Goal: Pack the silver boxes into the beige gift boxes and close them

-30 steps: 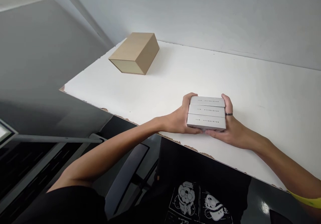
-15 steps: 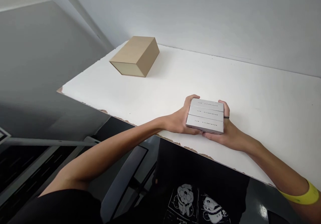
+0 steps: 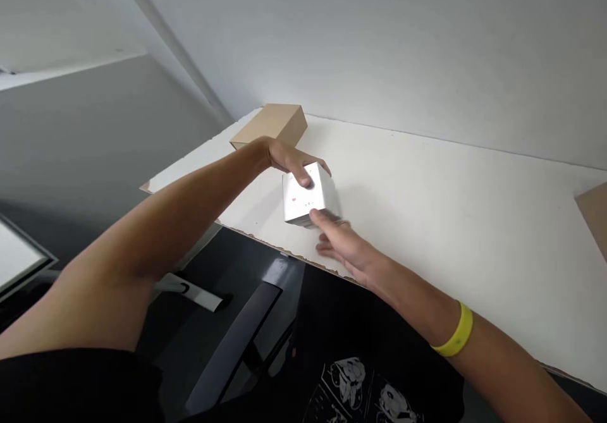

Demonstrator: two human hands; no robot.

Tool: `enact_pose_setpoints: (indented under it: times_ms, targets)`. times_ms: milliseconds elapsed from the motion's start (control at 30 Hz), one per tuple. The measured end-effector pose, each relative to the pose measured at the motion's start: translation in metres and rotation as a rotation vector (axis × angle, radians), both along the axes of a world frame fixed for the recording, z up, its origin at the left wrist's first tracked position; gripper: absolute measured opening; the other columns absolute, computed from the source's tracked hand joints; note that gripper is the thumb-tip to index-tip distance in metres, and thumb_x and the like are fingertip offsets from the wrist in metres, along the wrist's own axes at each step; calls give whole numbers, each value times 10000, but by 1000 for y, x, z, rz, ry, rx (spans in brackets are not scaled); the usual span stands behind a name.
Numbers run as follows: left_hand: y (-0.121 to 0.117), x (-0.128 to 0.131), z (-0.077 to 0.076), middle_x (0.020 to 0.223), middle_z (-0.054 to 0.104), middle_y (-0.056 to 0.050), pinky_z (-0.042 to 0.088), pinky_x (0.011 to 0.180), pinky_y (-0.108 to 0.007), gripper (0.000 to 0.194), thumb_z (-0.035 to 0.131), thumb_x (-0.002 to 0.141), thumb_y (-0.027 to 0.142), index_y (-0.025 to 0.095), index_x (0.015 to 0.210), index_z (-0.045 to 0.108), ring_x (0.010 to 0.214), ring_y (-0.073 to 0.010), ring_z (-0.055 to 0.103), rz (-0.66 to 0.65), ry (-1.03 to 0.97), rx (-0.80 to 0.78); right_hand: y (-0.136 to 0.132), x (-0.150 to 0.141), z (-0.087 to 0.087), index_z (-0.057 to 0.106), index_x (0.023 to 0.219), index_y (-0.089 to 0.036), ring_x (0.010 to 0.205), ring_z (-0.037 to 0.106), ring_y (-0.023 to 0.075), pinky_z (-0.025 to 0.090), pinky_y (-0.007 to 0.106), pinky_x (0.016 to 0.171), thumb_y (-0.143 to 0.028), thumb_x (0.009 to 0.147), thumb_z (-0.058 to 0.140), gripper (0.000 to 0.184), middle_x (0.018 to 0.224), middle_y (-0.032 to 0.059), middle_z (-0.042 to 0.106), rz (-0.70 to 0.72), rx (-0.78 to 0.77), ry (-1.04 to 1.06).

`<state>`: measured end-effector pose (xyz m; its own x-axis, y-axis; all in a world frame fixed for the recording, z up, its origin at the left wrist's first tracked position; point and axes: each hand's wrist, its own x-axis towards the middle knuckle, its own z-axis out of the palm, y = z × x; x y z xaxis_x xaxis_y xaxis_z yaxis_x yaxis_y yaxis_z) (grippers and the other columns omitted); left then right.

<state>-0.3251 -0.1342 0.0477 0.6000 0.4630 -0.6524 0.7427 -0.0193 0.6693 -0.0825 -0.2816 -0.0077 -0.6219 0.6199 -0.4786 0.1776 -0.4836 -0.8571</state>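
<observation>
A stack of small white boxes [image 3: 308,200] stands on the white table [image 3: 427,183] near its front edge, now seen end-on. My left hand [image 3: 290,159] reaches over it from the left, with fingers curled onto its top and far side. Just below the stack is my right hand [image 3: 342,246], fingers stretched out flat, its fingertips touching the stack's lower right corner. A yellow band [image 3: 456,331] is on my right wrist.
A closed brown cardboard box [image 3: 272,124] lies at the table's far left corner, just behind my left hand. Part of another brown box [image 3: 595,214] shows at the right edge. A grey wall runs behind the table. A chair [image 3: 227,347] is below the front edge.
The stack has moved left and farther onto the table and turned end-on. My right hand has let go and opened. My left hand now rests over the stack's top. The view shifted.
</observation>
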Motion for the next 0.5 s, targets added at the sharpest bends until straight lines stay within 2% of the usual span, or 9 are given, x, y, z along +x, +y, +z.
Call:
enact_pose_setpoints:
  times_ms: [67, 133, 233, 300, 367, 400, 433, 500]
  targets:
    - [14, -12, 7, 852, 784, -69, 618, 846, -461, 763, 919, 584, 610, 198, 1213, 789, 883, -323, 739, -72, 133, 0, -13, -7, -1, 405, 1433, -145, 1112, 723, 289, 625, 482, 1057, -695, 948, 677, 782, 1238, 172, 613, 70, -81, -5]
    - [25, -16, 7, 788, 753, -53, 610, 852, -456, 679, 890, 598, 627, 183, 1108, 823, 880, -324, 738, -119, 219, -17, -31, -5, -3, 405, 1404, -143, 981, 744, 261, 632, 470, 1007, -637, 940, 717, 746, 1112, 113, 638, 125, -137, -9]
    - [41, -6, 7, 836, 762, -50, 591, 945, -462, 701, 911, 581, 587, 147, 1120, 822, 965, -324, 733, -92, 259, 11, -58, 16, -5, 401, 1369, -178, 1066, 721, 252, 579, 458, 1078, -587, 915, 765, 711, 1163, 98, 642, 154, -125, 11]
    - [43, 6, 15, 967, 782, -39, 526, 1092, -497, 807, 917, 582, 556, 113, 1242, 780, 1104, -313, 701, -13, 285, 157, -75, 40, -6, 395, 1366, -207, 1180, 675, 267, 541, 472, 1130, -598, 925, 753, 689, 1288, 122, 615, 141, -73, 46]
    - [27, 20, 33, 1159, 771, -50, 396, 1220, -574, 901, 896, 614, 534, 81, 1370, 708, 1279, -336, 624, 77, 364, 383, -89, 75, -10, 381, 1394, -244, 1244, 639, 280, 536, 490, 1142, -637, 957, 716, 677, 1387, 137, 577, 128, -29, 70]
    - [10, 26, 44, 1265, 741, -71, 323, 1254, -620, 921, 881, 642, 513, 64, 1419, 672, 1370, -374, 566, 99, 424, 500, -95, 98, -14, 387, 1399, -268, 1247, 637, 283, 547, 499, 1131, -662, 979, 682, 646, 1411, 138, 568, 121, -4, 67]
    - [-13, 33, 55, 1383, 705, -116, 278, 1267, -663, 925, 902, 646, 461, 71, 1448, 654, 1432, -418, 510, 125, 477, 625, -100, 124, -19, 392, 1414, -298, 1265, 633, 295, 549, 525, 1131, -663, 1010, 636, 597, 1423, 137, 569, 109, 22, 48]
    - [-75, 49, 66, 1572, 566, -166, 144, 1265, -729, 904, 823, 778, 348, -9, 1550, 514, 1557, -466, 343, 99, 369, 1010, -106, 182, -30, 417, 1378, -362, 1173, 675, 317, 599, 576, 1037, -666, 1044, 534, 466, 1334, 123, 614, -27, 228, 2]
